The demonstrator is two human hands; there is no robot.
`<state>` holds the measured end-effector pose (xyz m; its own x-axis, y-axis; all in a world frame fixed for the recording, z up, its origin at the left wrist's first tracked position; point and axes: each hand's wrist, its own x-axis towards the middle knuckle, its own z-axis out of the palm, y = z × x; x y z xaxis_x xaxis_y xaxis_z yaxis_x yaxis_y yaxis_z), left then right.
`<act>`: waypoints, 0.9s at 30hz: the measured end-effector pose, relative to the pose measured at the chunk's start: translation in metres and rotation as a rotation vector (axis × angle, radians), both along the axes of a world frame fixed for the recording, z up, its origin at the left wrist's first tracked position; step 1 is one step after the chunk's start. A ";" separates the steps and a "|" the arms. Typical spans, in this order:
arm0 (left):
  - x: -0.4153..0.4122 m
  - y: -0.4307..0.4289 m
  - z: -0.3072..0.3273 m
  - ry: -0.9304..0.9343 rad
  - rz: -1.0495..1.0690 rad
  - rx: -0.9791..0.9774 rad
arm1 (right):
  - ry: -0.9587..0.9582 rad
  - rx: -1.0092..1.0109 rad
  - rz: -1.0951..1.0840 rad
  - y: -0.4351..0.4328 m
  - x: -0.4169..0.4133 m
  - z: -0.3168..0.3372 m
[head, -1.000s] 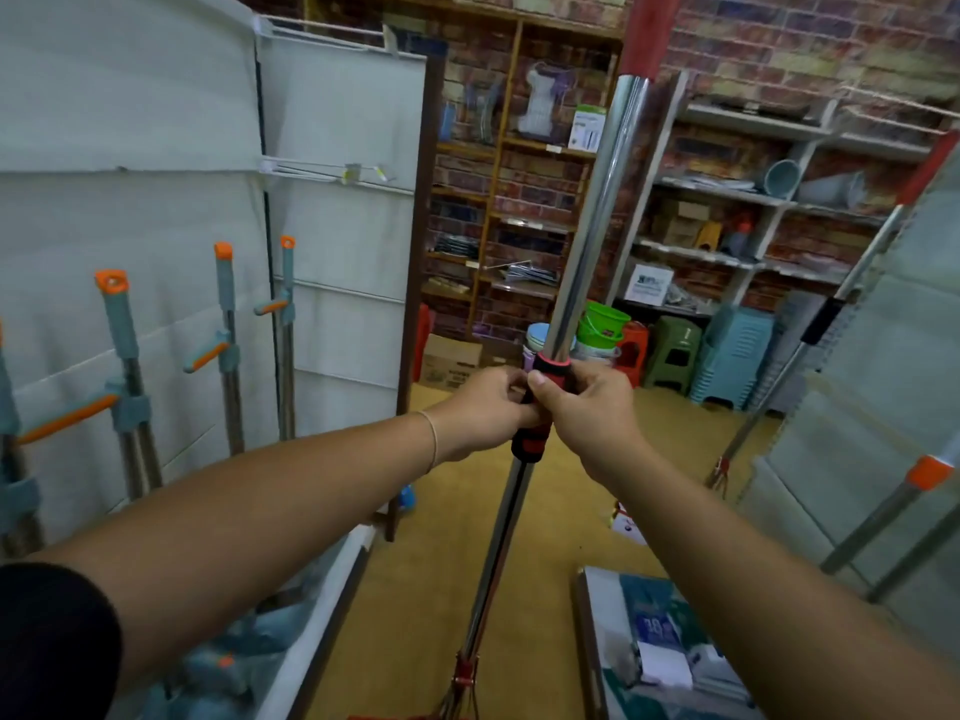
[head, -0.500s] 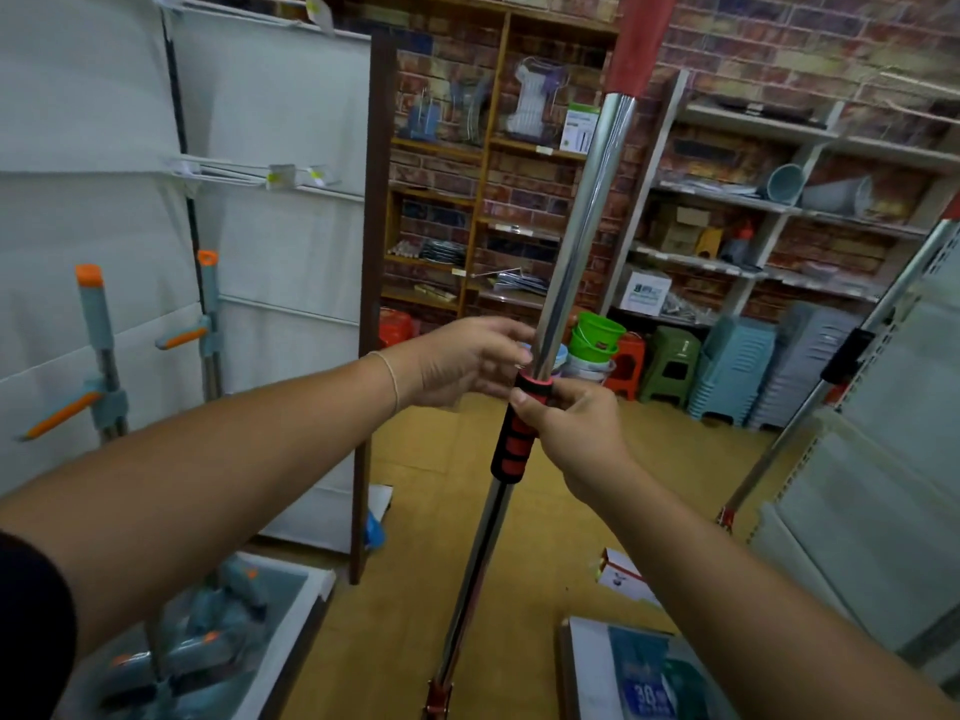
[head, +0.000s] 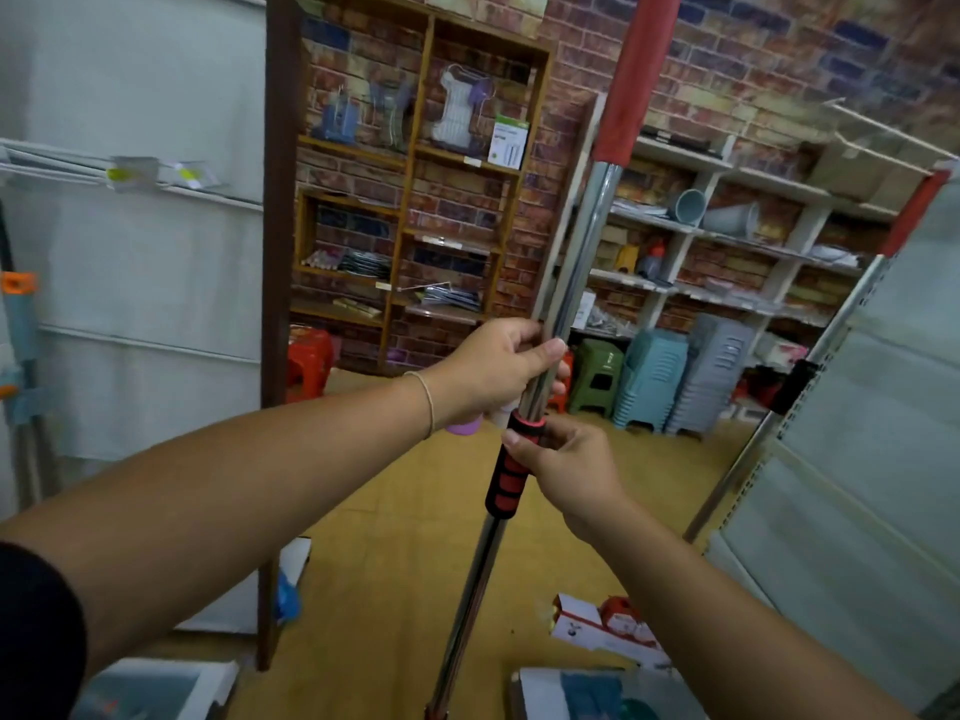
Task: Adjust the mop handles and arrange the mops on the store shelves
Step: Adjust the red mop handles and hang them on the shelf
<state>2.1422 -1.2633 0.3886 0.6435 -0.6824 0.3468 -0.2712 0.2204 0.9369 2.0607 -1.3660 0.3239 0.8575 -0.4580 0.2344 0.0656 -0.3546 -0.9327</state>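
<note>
- A brick wall [head: 753, 54] fills the top and back of the frame.
- A white display panel [head: 130, 283] covers the left side; at the far left edge a blue-grey mop handle with orange fittings [head: 21, 324] stands against it.
- The yellow floor [head: 389, 563] spreads across the lower middle, with a red-and-white box [head: 608, 626] lying on it at lower right.
- A wooden shelf unit [head: 421, 163] stands at upper centre; white wall shelves [head: 675, 154] run to its right, and stacked plastic stools [head: 649, 376] sit below them.
- The mop handle [head: 582, 252], a chrome pole with a red sleeve [head: 634, 80] at its top, slants from the bottom centre to the top edge, right of centre.
- A second mop handle [head: 789, 387] leans on the grey panel at right.
- The left hand [head: 498, 371] grips the chrome tube just above the collar, fingers curled round it.
- The right hand [head: 566, 465] pinches the top of the red-and-black collar [head: 509, 475], thumb in front; its fingers seem to wrap behind.
- A thin bracelet [head: 426, 402] circles the left wrist.
</note>
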 end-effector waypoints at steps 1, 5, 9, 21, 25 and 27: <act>0.011 -0.005 0.000 0.000 -0.028 0.005 | 0.021 -0.008 -0.006 -0.005 0.008 0.001; 0.055 -0.027 -0.001 -0.003 -0.124 0.030 | 0.147 -0.061 -0.029 -0.028 0.038 0.008; 0.090 -0.047 0.001 -0.011 -0.206 0.063 | 0.274 -0.074 -0.056 -0.044 0.061 0.025; 0.157 -0.098 0.000 -0.150 -0.302 0.150 | 0.142 -0.020 -0.375 -0.078 0.095 0.104; 0.170 -0.111 -0.004 -0.215 -0.294 0.190 | 0.019 -0.039 -0.390 -0.091 0.114 0.126; 0.178 -0.118 -0.007 -0.217 -0.281 0.215 | -0.014 -0.106 -0.428 -0.097 0.131 0.128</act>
